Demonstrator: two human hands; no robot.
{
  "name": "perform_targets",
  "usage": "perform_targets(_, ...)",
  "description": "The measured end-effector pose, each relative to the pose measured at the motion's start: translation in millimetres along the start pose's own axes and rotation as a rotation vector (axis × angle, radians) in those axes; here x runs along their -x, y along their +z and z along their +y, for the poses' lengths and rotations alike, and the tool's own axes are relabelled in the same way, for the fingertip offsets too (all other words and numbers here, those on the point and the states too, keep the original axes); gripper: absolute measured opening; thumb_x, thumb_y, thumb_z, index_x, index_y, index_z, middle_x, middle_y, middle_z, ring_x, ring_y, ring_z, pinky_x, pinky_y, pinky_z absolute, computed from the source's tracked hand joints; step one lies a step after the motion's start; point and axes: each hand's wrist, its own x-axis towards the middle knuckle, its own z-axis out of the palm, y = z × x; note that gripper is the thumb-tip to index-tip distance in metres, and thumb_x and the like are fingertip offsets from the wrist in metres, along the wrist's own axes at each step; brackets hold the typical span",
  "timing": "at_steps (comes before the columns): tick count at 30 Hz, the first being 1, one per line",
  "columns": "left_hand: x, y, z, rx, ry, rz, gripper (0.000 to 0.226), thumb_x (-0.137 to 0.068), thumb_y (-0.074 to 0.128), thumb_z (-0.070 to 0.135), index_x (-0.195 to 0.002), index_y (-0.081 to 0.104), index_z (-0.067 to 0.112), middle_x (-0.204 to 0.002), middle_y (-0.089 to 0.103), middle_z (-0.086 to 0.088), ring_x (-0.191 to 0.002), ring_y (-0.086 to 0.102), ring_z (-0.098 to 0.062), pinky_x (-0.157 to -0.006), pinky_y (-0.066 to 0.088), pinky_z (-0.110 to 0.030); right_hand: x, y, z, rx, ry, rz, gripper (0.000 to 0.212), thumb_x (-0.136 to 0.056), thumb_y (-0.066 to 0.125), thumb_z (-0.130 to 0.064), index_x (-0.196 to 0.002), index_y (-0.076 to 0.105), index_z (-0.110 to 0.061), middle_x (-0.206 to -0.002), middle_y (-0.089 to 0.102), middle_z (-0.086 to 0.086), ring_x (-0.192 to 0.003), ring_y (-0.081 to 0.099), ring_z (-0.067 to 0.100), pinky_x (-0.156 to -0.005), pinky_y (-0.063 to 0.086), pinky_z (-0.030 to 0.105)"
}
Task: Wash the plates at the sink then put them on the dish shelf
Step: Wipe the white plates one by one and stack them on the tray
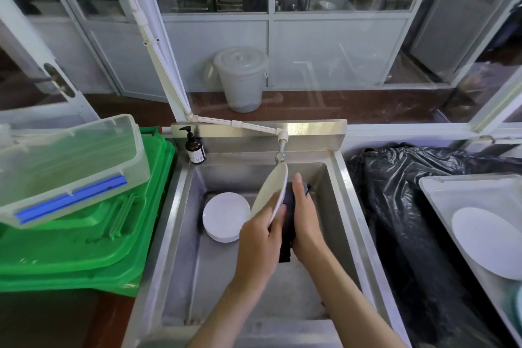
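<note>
A white plate [269, 192] is held on edge, tilted, over the sink [180, 234], just under the tap [280, 150]. Its lower rim is gripped by the left hand [258, 237], thumb in front, fingers curled behind. A dark cloth [286, 223] is pressed to the plate's far face by the right hand [303, 220], fingers straight and together. A stack of plates [224, 216] lies in the basin left of the left hand. Another plate [485, 240] rests in a tray [440, 192] well right of the right hand.

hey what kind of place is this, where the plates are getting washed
Probably a commercial kitchen's dishwashing area: a deep stainless steel sink, a stack of white plates in its basin, and steel shelving with trays behind the glass partition.
</note>
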Motion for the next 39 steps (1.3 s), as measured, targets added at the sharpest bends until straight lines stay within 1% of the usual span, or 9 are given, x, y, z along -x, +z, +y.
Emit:
perform_targets(3,-2.4,-3.0,-9.9,-0.213,0.169,-0.099,0.046,-0.109,0.038,0.045,-0.153,0.047,0.036,-0.142,0.063,0.015,-0.131,0.057,-0.005,-0.110,0.048,-0.032,0.8,-5.5,-0.6,0.026,0.006,-0.117,0.065,-0.084,0.077,-0.061,-0.117,0.060,-0.008,-0.117,0.066,0.029,-0.108,0.071,0.041,-0.098,0.056,0.061)
perform_targets(6,-4.3,-6.8,-9.7,-0.362,0.233,-0.171,0.051,-0.107,0.028,0.052,-0.146,0.054,0.032,-0.138,0.063,0.014,-0.130,0.055,-0.007,-0.101,0.052,-0.038,2.2,-12.9,8.5,-0.057,0.073,-0.083,0.035,-0.092,0.073,-0.027,-0.116,0.061,-0.004,-0.109,0.071,0.028,-0.107,0.072,0.043,-0.096,0.058,0.059)
perform_targets(10,-16.9,-23.0,-28.7,-0.306,0.165,-0.366,0.048,-0.106,0.031,0.056,-0.131,0.066,0.035,-0.134,0.067,0.016,-0.128,0.055,-0.004,-0.109,0.045,-0.038,2.9,-27.1,20.7,-0.108,0.137,0.012,0.027,-0.096,0.069,-0.023,-0.117,0.068,-0.005,-0.112,0.075,0.024,-0.103,0.074,0.040,-0.093,0.061,0.053)
perform_targets(14,-38.1,-43.3,-55.4,-0.180,0.103,0.163,0.030,-0.103,0.051,0.026,-0.119,0.074,0.016,-0.122,0.071,0.006,-0.119,0.060,-0.011,-0.107,0.043,-0.036,7.1,-41.5,26.1,-0.090,0.104,0.034,0.023,-0.100,0.067,-0.028,-0.114,0.071,-0.011,-0.106,0.079,0.012,-0.091,0.075,0.024,-0.072,0.061,0.034)
perform_targets(16,-44.0,-48.6,-60.1,-0.067,-0.183,0.294,0.029,-0.103,0.052,0.030,-0.123,0.069,0.020,-0.122,0.067,0.007,-0.121,0.060,-0.020,-0.104,0.046,-0.040,10.0,-44.7,25.7,-0.057,0.086,0.011,0.024,-0.100,0.066,-0.031,-0.113,0.072,-0.010,-0.102,0.080,0.009,-0.087,0.077,0.021,-0.070,0.060,0.031)
perform_targets(20,-53.0,-51.6,-73.9,0.575,-0.834,0.027,0.038,-0.100,0.050,0.062,-0.116,0.070,0.035,-0.117,0.076,-0.002,-0.110,0.070,-0.030,-0.100,0.055,-0.053,9.6,-50.0,20.8,0.031,0.025,-0.009,0.030,-0.098,0.070,-0.033,-0.110,0.071,-0.006,-0.099,0.080,0.007,-0.087,0.078,0.019,-0.067,0.060,0.028)
perform_targets(27,-49.2,-42.6,-71.3,0.684,-0.856,0.071,0.034,-0.100,0.053,0.057,-0.116,0.071,0.033,-0.116,0.077,-0.002,-0.108,0.072,-0.032,-0.086,0.060,-0.052,-13.2,-80.3,5.5,0.273,0.034,0.129,0.032,-0.092,0.079,-0.030,-0.114,0.067,-0.011,-0.097,0.076,0.002,-0.086,0.073,0.019,-0.069,0.057,0.030)
perform_targets(33,-43.6,-32.2,-60.5,0.539,-0.696,0.149,0.030,-0.097,0.055,0.052,-0.094,0.069,0.026,-0.108,0.072,-0.005,-0.102,0.064,-0.029,-0.096,0.052,-0.048,-27.2,-64.1,-25.2,0.492,-0.515,0.216,0.030,-0.098,0.066,-0.005,-0.121,0.063,-0.024,-0.107,0.070,-0.016,-0.109,0.065,0.009,-0.081,0.042,0.004)
perform_targets(39,-45.0,-14.3,-41.1,0.537,-0.611,0.020,0.037,-0.106,0.051,0.046,-0.091,0.065,0.014,-0.084,0.059,-0.001,-0.080,0.052,-0.015,-0.075,0.041,-0.033,-47.4,-39.4,3.5,1.086,-0.860,-0.170,0.069,-0.090,0.074,-0.009,-0.151,0.051,-0.031,-0.145,0.061,-0.011,-0.133,0.055,0.009,-0.113,0.043,0.034)
